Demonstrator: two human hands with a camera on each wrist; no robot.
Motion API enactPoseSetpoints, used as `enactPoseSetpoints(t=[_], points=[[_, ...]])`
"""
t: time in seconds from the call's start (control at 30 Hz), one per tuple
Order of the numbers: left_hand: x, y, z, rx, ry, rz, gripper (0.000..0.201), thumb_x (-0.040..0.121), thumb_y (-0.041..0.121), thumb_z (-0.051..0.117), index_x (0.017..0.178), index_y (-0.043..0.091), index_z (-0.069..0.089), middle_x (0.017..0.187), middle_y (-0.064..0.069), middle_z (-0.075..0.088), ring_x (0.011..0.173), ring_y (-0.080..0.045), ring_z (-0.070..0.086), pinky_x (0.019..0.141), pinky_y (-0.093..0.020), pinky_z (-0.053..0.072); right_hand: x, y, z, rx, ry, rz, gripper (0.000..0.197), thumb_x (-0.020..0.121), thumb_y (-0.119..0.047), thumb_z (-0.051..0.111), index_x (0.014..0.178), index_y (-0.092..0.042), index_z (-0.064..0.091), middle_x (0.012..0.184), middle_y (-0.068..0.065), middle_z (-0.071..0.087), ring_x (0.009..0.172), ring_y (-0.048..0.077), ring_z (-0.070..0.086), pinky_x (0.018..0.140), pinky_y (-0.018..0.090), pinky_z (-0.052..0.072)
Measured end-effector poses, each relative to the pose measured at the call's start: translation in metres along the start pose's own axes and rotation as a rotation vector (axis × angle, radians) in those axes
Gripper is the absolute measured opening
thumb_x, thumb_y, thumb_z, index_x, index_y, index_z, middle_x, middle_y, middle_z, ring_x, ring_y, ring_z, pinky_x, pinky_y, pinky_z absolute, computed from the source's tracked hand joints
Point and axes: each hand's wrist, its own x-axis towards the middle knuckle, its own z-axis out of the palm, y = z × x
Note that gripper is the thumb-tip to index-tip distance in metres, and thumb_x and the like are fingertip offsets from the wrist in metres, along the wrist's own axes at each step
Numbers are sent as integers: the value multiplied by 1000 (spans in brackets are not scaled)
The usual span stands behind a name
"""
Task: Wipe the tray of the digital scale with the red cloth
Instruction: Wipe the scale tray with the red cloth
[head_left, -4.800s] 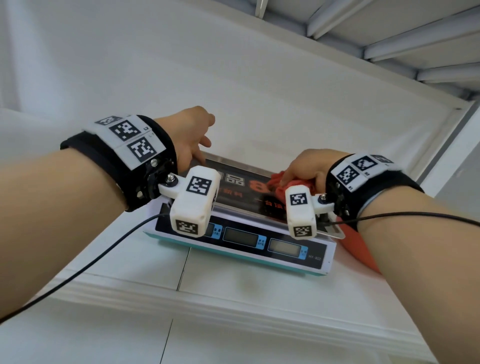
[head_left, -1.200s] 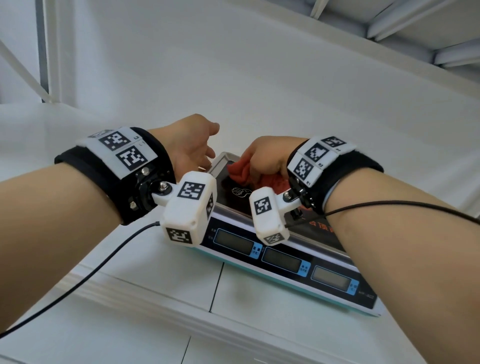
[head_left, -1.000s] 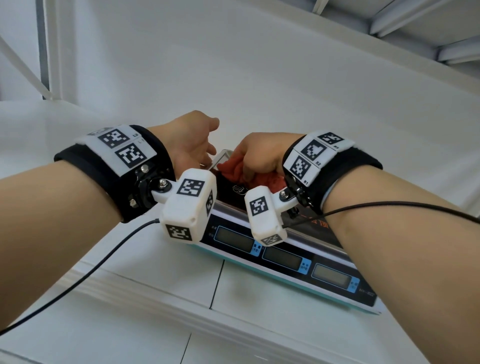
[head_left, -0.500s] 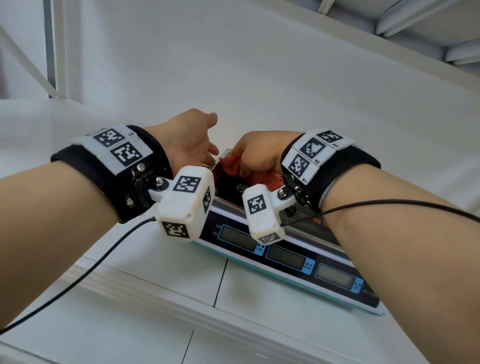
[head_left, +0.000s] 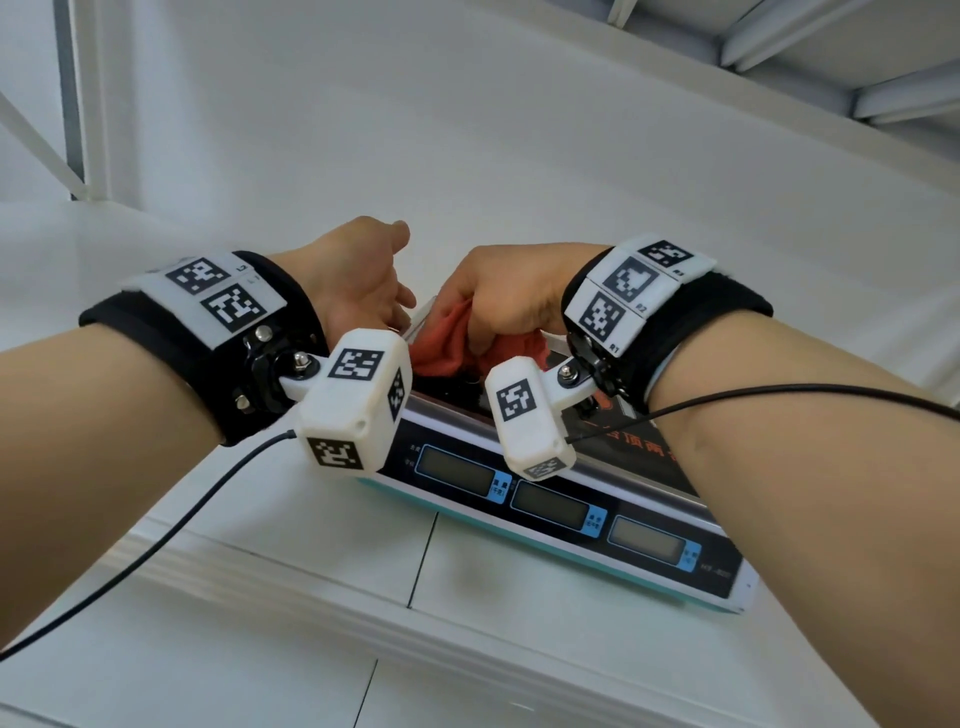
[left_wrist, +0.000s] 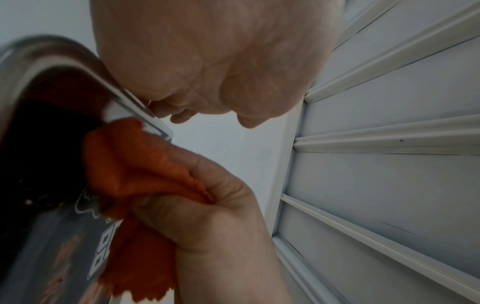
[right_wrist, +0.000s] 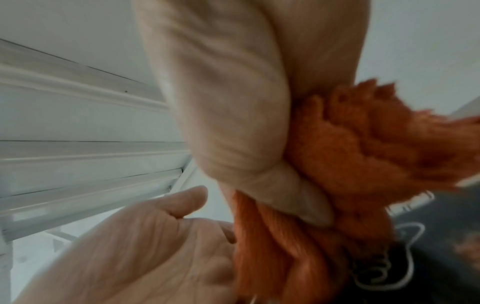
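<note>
The digital scale (head_left: 561, 506) sits on a white shelf, its dark printed steel tray (head_left: 623, 441) on top. My right hand (head_left: 504, 296) grips the bunched red cloth (head_left: 441, 343) and presses it on the tray's far left corner. In the right wrist view the cloth (right_wrist: 363, 154) bulges out from under my curled right hand (right_wrist: 221, 102). My left hand (head_left: 363, 280) rests against the tray's left rim, palm toward the cloth, holding nothing. The left wrist view shows the left hand (left_wrist: 207, 61) against the rim of the tray (left_wrist: 39, 185), beside the cloth (left_wrist: 130, 164). My arms hide much of the tray.
The white shelf (head_left: 311, 519) has a raised front lip (head_left: 311, 597) just before the scale. A white back wall stands close behind. Ribbed shelf underside (head_left: 831, 52) runs overhead at the right, and an upright post (head_left: 78, 104) at far left. Thin black cables trail from both wrists.
Since 4.8 s ago my right hand has carried the cloth from the tray's right side to its far left corner. Over the last second it edged slightly farther left; the left hand stays at the rim.
</note>
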Motion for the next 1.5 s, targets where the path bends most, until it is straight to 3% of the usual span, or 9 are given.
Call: enactPoseSetpoints(t=[0.1,0.27,0.5,0.63,0.83,0.93,1.1,1.23,1.5], points=[[0,-1,-2,6,-13,-7,91,91,67,27,149,-3,18,150,-33,27,134,-49,34,103,-64,30,6,-1,4,-26,66,-44,51,80,14,55,107,-22,79,85,-7,79,56,-4,66,47,19,53],[1,-1,2,6,-1,-2,92,91,67,28,149,-4,19,147,-32,33,130,-49,39,99,-65,34,1,-6,10,-38,-34,-130,56,76,10,61,83,-41,80,99,5,79,100,38,71,84,63,56],[-6,-3,13,12,83,19,85,95,61,29,153,2,9,158,-26,10,145,-39,11,113,-58,17,-13,3,-2,7,-197,-14,38,82,17,59,96,-11,80,91,1,80,86,11,76,59,25,60],[-9,-7,16,155,187,44,66,96,39,49,147,1,30,152,-18,33,138,-34,32,95,-51,42,-15,15,-11,27,-46,61,42,84,17,54,100,-13,79,84,-3,80,58,3,70,39,16,46],[-18,-11,19,231,179,21,36,97,35,46,118,8,59,118,-17,60,92,-28,58,65,-37,52,-4,24,-1,-63,-21,46,53,87,5,59,100,-44,76,96,-11,77,80,13,71,52,23,54],[-19,-11,21,271,158,-9,55,98,44,38,131,2,50,134,-16,50,106,-30,53,72,-45,49,-10,25,-2,18,-119,59,54,85,12,57,103,-34,79,102,-4,79,74,11,69,54,23,53],[-15,-10,21,249,149,-42,71,97,51,33,145,0,35,156,-11,26,139,-32,27,98,-54,38,-14,34,-5,224,-135,79,50,82,20,53,96,-19,81,98,2,80,100,16,72,99,48,48],[-10,-10,18,235,122,-53,74,96,53,33,148,0,30,159,-12,20,143,-32,20,108,-57,28,-7,41,-2,228,85,131,53,82,18,51,89,-27,78,81,-5,80,68,10,72,79,39,55],[-7,-10,19,231,116,-44,73,96,52,33,145,-2,33,157,-13,23,140,-34,27,103,-58,34,5,46,-1,290,218,241,40,78,14,64,90,-24,62,97,15,66,77,30,66,64,39,57]])
